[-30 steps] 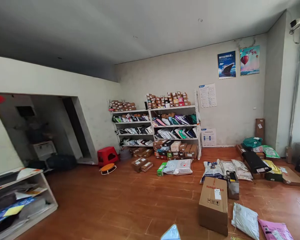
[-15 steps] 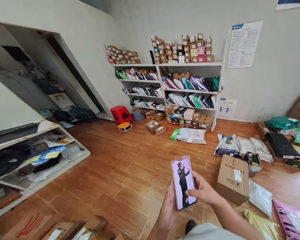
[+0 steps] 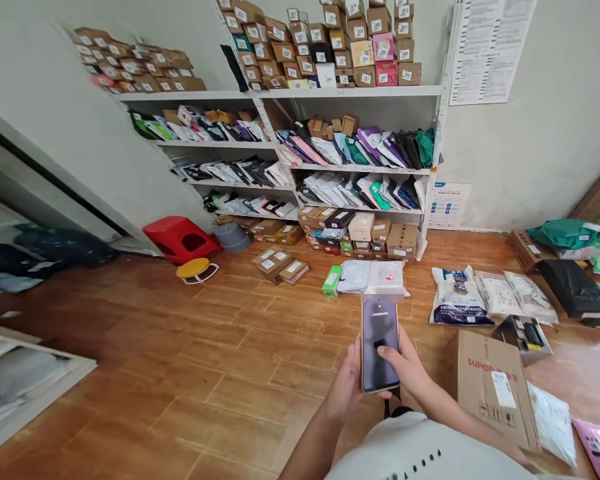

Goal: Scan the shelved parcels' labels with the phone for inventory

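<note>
A smartphone [image 3: 375, 320] is held upright between my two hands, its screen towards me, showing a dim purple-grey picture. My left hand [image 3: 347, 377] is closed around the phone's left side and lower edge. Along the right side my right hand [image 3: 407, 367] grips it too, with the thumb over the lower middle of the screen. The fingers behind the phone are hidden. Beyond the phone, on the floor, lie white parcel bags [image 3: 375, 277] and a small green box [image 3: 332, 281].
White shelves [image 3: 350, 92] full of boxes and bagged parcels line the wall. A red stool [image 3: 180, 237], a yellow-topped stool [image 3: 194, 269] and a grey bucket [image 3: 233, 237] stand left. At right are a large carton [image 3: 490, 380], a printed white bag [image 3: 460, 297] and a black parcel [image 3: 575, 287].
The view has moved nearer to the shelves. The phone's screen has gone from a bright picture of a dark-clad figure to a dimmer one. Both hands still hold the phone.
</note>
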A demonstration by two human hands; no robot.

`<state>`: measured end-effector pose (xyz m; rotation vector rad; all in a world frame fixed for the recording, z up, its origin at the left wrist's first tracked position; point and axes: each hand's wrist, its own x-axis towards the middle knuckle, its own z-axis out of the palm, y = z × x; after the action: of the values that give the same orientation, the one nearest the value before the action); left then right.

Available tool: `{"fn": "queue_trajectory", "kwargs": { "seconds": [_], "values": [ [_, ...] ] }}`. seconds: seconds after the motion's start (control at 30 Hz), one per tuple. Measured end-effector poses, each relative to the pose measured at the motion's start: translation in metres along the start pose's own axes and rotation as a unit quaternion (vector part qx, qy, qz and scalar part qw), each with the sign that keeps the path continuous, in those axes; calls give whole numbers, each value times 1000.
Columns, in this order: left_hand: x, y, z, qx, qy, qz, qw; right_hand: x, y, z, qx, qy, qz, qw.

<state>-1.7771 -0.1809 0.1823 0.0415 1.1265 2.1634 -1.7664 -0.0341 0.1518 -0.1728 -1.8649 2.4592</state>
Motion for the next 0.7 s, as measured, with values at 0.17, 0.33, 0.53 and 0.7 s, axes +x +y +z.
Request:
{"fn": "queue_trajectory", "kwargs": {
  "seconds": [0.17,0.33,0.53,0.7],
  "values": [
    [89,52,-44,9,27,-3,1000,119,-4,14,-21,-15,-15,1000],
    [146,104,-79,-21,21,0,1000,207,-6,26,-26,-58,1,998],
    [214,169,-140,-33,-3,-22,999,301,6,49,-13,-163,15,986],
    [272,226,-203,-41,-17,-40,998,373,11,94,-79,-75,-103,989]
  ]
}}
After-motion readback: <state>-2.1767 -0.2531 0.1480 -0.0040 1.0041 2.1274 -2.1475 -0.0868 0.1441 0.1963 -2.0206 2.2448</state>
